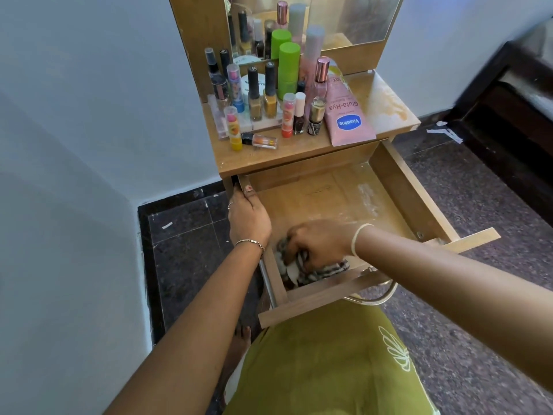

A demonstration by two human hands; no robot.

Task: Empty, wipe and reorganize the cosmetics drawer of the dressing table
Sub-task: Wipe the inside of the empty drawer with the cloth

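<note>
The wooden drawer (pixel 398 187) of the dressing table is pulled far out, its bare floor dusty with pale streaks. My right hand (pixel 317 241) presses a black-and-white patterned cloth (pixel 326 272) into the drawer's front left corner. My left hand (pixel 247 215) grips the drawer's left side wall near the back, fingers curled over its top edge. On the tabletop (pixel 386 106) stand several cosmetics: nail polish bottles (pixel 254 95), lip balm sticks (pixel 233 128), a green bottle (pixel 288 70), a pink spray bottle (pixel 320 82) and a pink Vaseline tube (pixel 347 115) lying flat.
A mirror (pixel 353 16) rises behind the tabletop. A white wall stands to the left, with dark tiled floor (pixel 185 235) below it. Dark wooden furniture (pixel 508 94) sits at the right. The drawer's metal handle (pixel 380 295) hangs over my green garment.
</note>
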